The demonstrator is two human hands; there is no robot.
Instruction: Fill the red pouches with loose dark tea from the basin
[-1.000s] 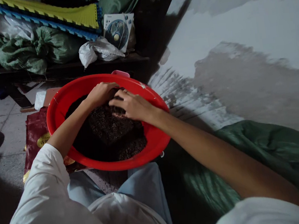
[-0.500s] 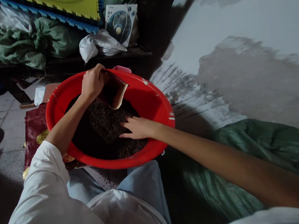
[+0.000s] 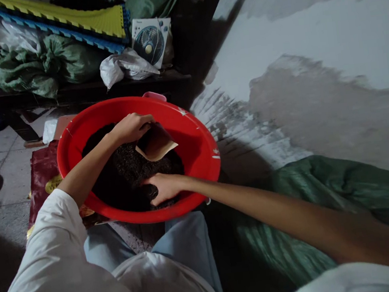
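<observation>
- Dark granular mix lies heaped inside a red plastic basin, which sits on a dark red printed bag just in front of our light blue trousers.
- We judge the mix to be soft, crumbly and fairly heavy in bulk. It looks likely to spill from any open hold, so we would take it from below with a cupped palm or a scoop, not pinch it.
- It looks dark brown to nearly black, with a fine, grainy, slightly lumpy surface. Some of it lies deep in shadow, where we cannot make out its grain.
- Our left hand, coming from a white sleeve, is closed on a folded card and holds it just above the mix.
- The folded card has pale edges and a dark brown face; it looks stiff but light, and its thin edge seems the easiest place to hold.
- Our right hand is open, palm down, its fingertips touching the mix near the basin's front wall.
</observation>
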